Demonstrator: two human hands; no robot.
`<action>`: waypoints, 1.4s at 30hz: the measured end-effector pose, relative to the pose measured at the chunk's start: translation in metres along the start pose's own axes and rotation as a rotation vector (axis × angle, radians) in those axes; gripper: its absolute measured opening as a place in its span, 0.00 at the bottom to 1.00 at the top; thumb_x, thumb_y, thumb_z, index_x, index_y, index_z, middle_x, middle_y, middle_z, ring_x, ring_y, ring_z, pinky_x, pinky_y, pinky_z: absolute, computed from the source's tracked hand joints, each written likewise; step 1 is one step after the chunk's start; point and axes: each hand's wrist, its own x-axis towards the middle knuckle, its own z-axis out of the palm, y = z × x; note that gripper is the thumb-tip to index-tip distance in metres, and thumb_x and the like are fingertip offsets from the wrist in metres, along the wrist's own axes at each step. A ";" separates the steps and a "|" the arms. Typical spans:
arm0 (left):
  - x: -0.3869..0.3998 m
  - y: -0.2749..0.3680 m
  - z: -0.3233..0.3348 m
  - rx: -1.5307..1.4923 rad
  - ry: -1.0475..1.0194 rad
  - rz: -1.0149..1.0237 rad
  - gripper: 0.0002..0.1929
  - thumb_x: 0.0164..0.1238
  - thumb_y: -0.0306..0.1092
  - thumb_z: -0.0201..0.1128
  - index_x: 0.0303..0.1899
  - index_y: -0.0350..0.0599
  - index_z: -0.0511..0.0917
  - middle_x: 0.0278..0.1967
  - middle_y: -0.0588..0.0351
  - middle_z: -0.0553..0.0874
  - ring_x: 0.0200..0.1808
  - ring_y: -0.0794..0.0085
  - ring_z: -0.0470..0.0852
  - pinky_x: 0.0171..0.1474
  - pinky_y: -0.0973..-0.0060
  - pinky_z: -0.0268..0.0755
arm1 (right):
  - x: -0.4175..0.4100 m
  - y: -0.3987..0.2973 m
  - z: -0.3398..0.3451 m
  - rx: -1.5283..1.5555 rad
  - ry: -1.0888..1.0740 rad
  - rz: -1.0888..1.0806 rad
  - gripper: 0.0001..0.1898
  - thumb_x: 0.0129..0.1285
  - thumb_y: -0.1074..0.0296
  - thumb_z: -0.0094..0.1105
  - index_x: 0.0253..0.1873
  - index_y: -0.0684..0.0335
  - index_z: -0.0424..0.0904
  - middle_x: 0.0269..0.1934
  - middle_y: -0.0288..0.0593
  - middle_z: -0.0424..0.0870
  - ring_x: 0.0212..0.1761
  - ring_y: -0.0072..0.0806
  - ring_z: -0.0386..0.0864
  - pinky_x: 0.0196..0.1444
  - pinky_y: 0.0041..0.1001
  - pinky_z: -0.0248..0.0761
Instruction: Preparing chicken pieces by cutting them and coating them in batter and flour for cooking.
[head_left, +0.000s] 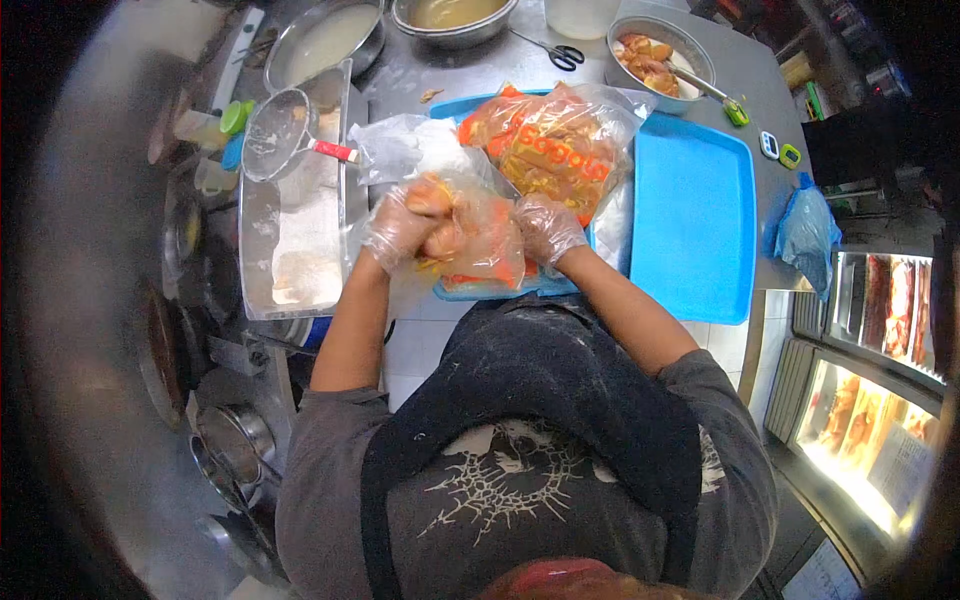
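Both my hands wear clear plastic gloves. My left hand (397, 229) is closed around pieces of raw marinated meat (436, 240), possibly chicken, at the left side of a clear plastic bag (491, 236) with orange print. Blur hides whether its fingers also grip the plastic. My right hand (551, 225) pinches the right edge of that bag. Just beyond lies a larger clear bag (559, 154), full of marinated meat and bearing orange writing. Crumpled clear plastic (401, 146) lies to its left. Under the bags is a blue tray (448, 109), mostly covered.
Left is a rectangular pan (251, 247) with white powder and a mesh strainer (277, 135) on its rim. Steel bowls (375, 45), scissors (564, 56) and a pot (616, 75) of meat with tongs (701, 86) stand behind. A second blue tray (694, 217) is at right, near timers (769, 145).
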 end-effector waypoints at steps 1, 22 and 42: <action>0.000 0.002 0.001 -0.058 0.094 0.015 0.15 0.64 0.26 0.63 0.52 0.40 0.79 0.45 0.55 0.86 0.39 0.75 0.86 0.35 0.79 0.82 | -0.003 0.000 0.000 0.000 -0.006 0.002 0.11 0.61 0.59 0.58 0.40 0.59 0.83 0.36 0.52 0.85 0.41 0.48 0.85 0.43 0.44 0.78; 0.206 0.142 0.187 -0.871 -0.309 0.114 0.10 0.65 0.27 0.54 0.46 0.40 0.74 0.36 0.47 0.83 0.31 0.58 0.84 0.35 0.66 0.80 | -0.205 0.126 -0.066 0.227 0.502 0.501 0.14 0.61 0.64 0.64 0.51 0.59 0.81 0.41 0.47 0.85 0.47 0.45 0.81 0.53 0.42 0.73; 0.109 0.088 0.166 1.355 0.076 0.361 0.15 0.63 0.41 0.62 0.46 0.42 0.83 0.41 0.42 0.87 0.45 0.52 0.85 0.48 0.57 0.76 | -0.157 0.210 -0.067 0.535 0.404 0.235 0.14 0.60 0.62 0.64 0.48 0.60 0.82 0.44 0.50 0.85 0.48 0.47 0.81 0.54 0.42 0.73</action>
